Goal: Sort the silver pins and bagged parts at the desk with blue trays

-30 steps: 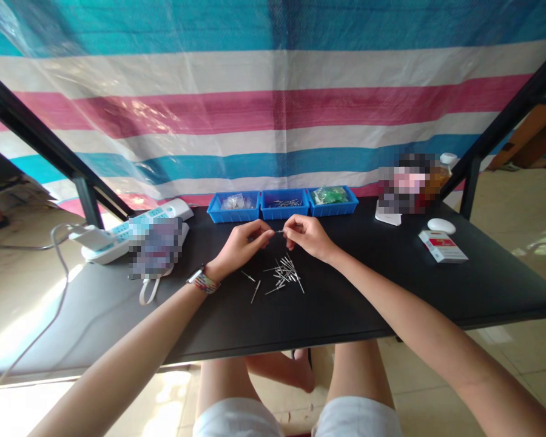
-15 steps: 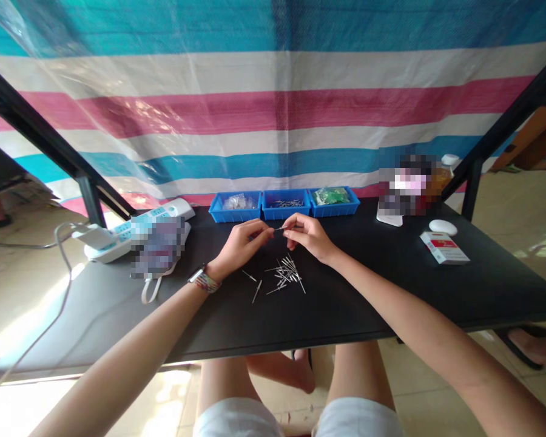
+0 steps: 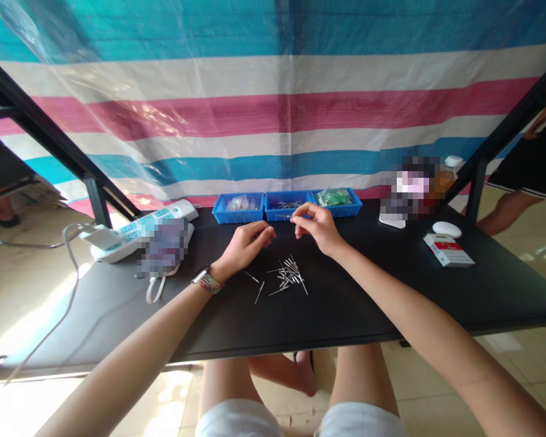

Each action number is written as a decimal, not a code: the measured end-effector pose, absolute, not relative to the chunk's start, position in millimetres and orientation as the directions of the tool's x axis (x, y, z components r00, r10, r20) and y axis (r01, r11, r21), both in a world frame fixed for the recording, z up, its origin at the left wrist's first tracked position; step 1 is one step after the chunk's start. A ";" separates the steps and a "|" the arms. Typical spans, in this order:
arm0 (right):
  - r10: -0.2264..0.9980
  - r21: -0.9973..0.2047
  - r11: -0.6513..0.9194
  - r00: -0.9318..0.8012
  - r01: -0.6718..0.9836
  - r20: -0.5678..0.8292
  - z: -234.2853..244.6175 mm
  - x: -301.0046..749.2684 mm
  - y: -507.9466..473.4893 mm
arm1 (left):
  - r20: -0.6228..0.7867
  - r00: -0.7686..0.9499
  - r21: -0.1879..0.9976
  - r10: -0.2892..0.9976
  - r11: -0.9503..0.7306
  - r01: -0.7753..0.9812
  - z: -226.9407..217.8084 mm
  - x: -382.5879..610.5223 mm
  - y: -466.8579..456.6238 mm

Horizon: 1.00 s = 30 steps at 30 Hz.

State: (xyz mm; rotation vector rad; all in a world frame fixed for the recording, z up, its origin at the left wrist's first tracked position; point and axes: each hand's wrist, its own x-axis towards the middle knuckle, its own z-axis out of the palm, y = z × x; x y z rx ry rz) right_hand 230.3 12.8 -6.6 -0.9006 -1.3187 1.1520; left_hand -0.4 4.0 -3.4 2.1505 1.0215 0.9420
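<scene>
By the near wall of the middle blue bin (image 3: 271,212), a slim blind rivet (image 3: 283,216) sits pinched between the thumb and fingers of the right hand (image 3: 317,227), its free end pointing left. The left hand (image 3: 250,241) is apart from it, fingers curled in; whether they hide anything, I cannot tell. To handle so thin a piece well, a light fingertip pinch that leaves the shaft exposed seems best, with both wrists clear of the rivet pile (image 3: 291,274) and the two loose rivets (image 3: 259,292) on the black table (image 3: 346,303).
</scene>
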 end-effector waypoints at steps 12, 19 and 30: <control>0.857 -0.819 0.368 -0.502 0.440 0.116 1.5 257.2 6.4 | 0.289 0.563 0.694 0.774 -0.574 0.433 -5.9 -1.2 6.4; 0.771 -0.700 0.492 -0.632 0.517 0.075 4.0 250.4 -5.1 | 0.311 0.733 0.533 0.604 -0.750 0.391 -9.9 1.4 8.3; 0.781 -0.545 0.477 -0.617 0.689 -0.095 19.4 248.9 -16.3 | 0.284 0.771 0.544 0.569 -0.758 0.360 -7.5 2.9 8.8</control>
